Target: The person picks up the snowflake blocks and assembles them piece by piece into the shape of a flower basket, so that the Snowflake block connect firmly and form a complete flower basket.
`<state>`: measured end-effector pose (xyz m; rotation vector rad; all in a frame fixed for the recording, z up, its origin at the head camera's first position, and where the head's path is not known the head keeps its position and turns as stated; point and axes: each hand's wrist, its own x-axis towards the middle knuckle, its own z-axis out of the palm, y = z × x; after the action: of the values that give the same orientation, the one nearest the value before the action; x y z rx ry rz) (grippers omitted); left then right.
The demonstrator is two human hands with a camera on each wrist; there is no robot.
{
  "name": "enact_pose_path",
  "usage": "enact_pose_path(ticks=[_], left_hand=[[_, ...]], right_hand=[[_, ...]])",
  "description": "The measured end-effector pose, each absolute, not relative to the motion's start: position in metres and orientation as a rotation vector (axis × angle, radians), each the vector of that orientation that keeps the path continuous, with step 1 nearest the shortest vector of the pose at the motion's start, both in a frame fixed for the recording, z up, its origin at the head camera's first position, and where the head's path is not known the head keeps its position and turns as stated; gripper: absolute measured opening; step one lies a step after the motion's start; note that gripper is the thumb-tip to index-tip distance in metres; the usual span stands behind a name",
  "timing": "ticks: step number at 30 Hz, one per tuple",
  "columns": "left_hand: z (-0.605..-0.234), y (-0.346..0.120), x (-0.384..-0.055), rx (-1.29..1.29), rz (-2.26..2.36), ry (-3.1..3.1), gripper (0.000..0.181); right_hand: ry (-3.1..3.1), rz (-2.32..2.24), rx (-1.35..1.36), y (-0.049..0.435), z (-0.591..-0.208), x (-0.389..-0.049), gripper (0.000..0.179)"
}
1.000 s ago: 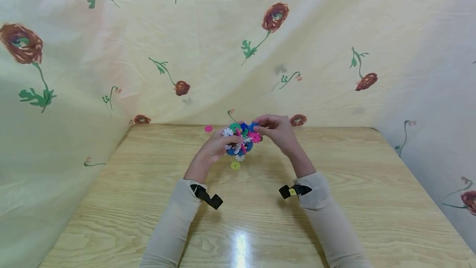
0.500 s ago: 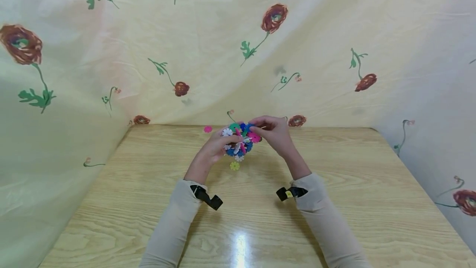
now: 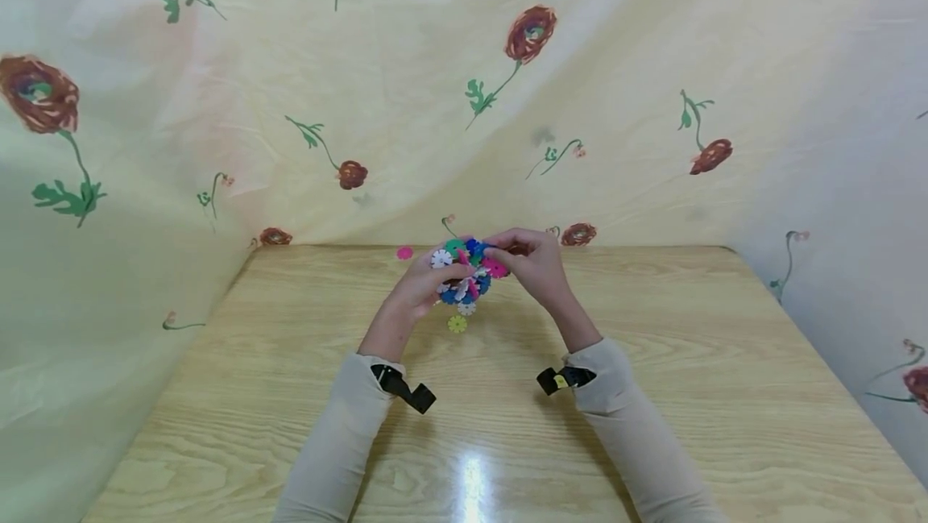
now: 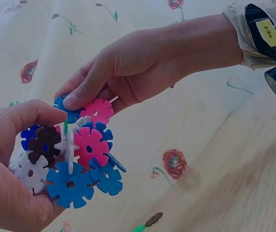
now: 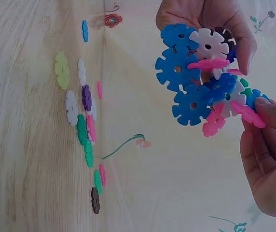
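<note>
My left hand (image 3: 420,284) grips a cluster of interlocked plastic snowflake discs (image 4: 70,184) in blue, white, pink, green and dark brown. It is held in the air above the far part of the table. On the cluster's upper right side, my right hand (image 3: 538,267) pinches a blue snowflake disc (image 4: 72,116) between thumb and fingers. That disc touches the cluster beside a pink disc (image 4: 97,111); how deep its slot sits cannot be seen. In the right wrist view the left palm lies behind the cluster, and the right thumb (image 5: 268,110) partly covers the pinched disc.
Loose snowflake discs lie on the wooden table (image 3: 290,394) beneath and behind the hands, among them a yellow one (image 5: 62,70), a purple one (image 5: 87,98) and a brown one (image 5: 95,200). A flowered cloth (image 3: 406,104) hangs at the table's far edge.
My right hand has moved slightly left, bringing the blue disc against the cluster. The left hand keeps its grip, almost still.
</note>
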<state>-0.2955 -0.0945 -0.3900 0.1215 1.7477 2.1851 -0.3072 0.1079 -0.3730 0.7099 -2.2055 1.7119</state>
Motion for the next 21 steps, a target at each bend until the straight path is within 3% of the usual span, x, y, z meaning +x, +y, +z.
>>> enact_pose_path(ticks=[13, 21], left_hand=[[-0.3918, -0.0965, -0.292, 0.163, 2.195, 1.759, 0.053], [-0.3913, -0.1018, -0.2927, 0.193, 2.233, 1.651, 0.049]], right_hand=[[-2.204, 1.706, 0.732, 0.1062, -0.3768, -0.3045, 0.011], [-2.193, 1.801, 0.494, 0.1039, -0.3786, -0.3032, 0.018]])
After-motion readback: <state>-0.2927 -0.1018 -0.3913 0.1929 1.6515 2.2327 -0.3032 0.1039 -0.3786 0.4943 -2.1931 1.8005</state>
